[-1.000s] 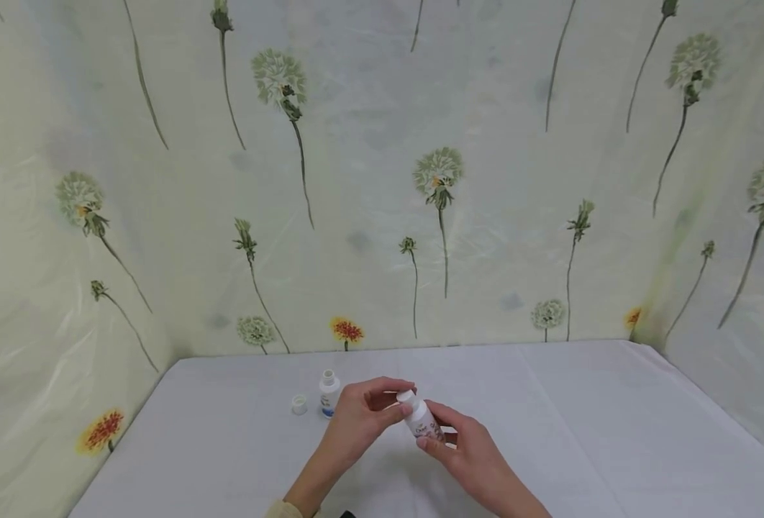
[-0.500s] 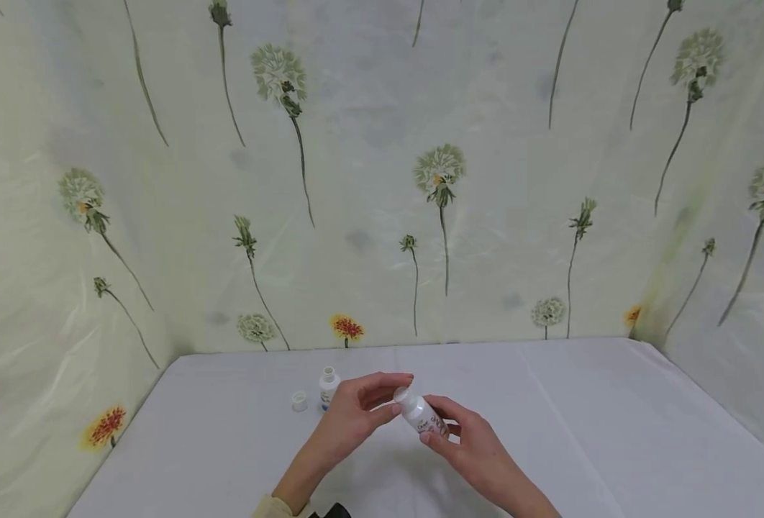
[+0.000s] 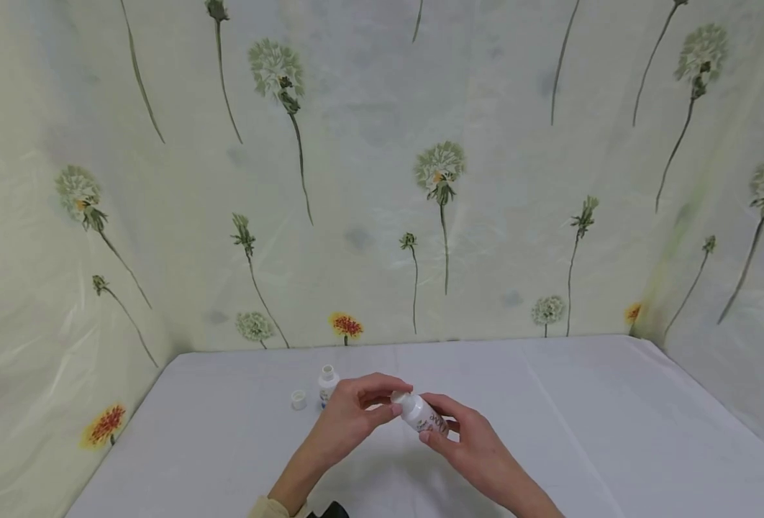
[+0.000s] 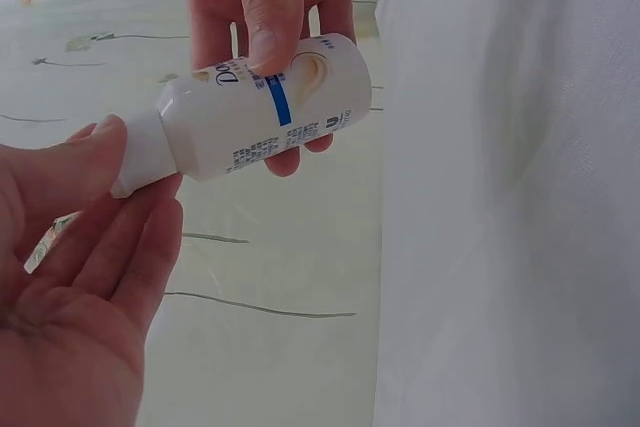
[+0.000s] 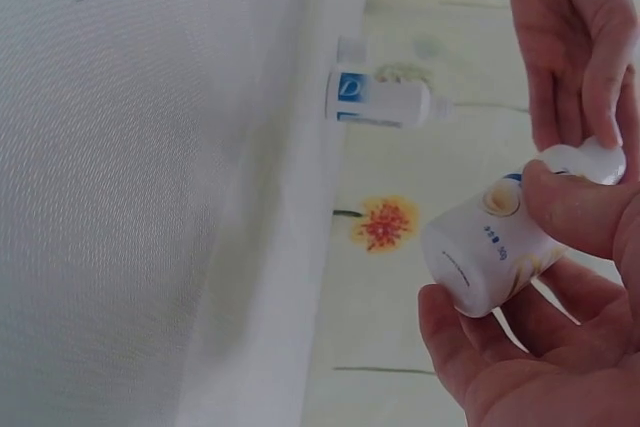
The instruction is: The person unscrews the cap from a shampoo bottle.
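Observation:
A small white bottle (image 3: 424, 417) with printed lettering is held tilted above the table, its capped end toward the left. My right hand (image 3: 469, 440) grips its body, thumb on the near side and fingers beneath, as the right wrist view shows. My left hand (image 3: 352, 414) pinches the white cap (image 4: 147, 155) between thumb and fingers. In the left wrist view the cap sits on the bottle's neck. Behind the left hand stands a second white bottle (image 3: 326, 388), upright with its neck uncovered. Beside that one lies a loose white cap (image 3: 298, 400).
A white cloth covers the table (image 3: 550, 432). Behind it and at both sides hangs a pale curtain (image 3: 356, 180) printed with dandelions. A black object (image 3: 333, 511) shows at the bottom edge near the left wrist.
The held bottle has shifted slightly left and turned about its length, so its label faces differently. The left fingers have eased off the cap and closed on it again.

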The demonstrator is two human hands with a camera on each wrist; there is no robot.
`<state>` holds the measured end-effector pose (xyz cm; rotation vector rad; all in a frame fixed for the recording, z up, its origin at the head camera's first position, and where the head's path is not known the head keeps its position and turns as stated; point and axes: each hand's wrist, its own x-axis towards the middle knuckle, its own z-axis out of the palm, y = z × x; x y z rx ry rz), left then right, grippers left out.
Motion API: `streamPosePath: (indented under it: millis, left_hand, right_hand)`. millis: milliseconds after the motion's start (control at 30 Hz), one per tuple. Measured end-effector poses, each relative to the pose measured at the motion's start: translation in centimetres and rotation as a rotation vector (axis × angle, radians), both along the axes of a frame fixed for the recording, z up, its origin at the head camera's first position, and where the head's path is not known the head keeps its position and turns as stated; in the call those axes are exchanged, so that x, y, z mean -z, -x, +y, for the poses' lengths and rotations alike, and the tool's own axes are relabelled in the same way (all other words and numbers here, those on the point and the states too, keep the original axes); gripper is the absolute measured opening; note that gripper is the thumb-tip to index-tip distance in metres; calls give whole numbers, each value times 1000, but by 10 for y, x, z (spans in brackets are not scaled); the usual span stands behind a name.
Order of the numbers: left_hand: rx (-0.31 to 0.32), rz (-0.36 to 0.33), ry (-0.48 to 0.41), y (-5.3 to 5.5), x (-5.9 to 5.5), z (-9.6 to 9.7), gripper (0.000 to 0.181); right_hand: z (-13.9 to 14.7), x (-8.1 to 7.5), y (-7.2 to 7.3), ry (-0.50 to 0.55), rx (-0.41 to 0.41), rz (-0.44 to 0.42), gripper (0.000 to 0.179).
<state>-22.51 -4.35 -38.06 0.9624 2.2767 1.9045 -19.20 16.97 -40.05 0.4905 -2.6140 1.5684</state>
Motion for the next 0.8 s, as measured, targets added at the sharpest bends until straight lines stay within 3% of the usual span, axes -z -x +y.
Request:
streamPosePath:
  millis: [400,633,800]
  left_hand:
    - [-97,-12,52,-3,-2,-2,22]
    - [-145,-13,70,-3,-1,-1,19]
    - [-150,-7,96,-3,0,-1,22]
  right_hand:
    - [-5,-4,-3,-25,37,-7,42]
    - [-6,-3,-6,-65,105,26,42]
    - [-5,-2,-7,-70,113,32,42]
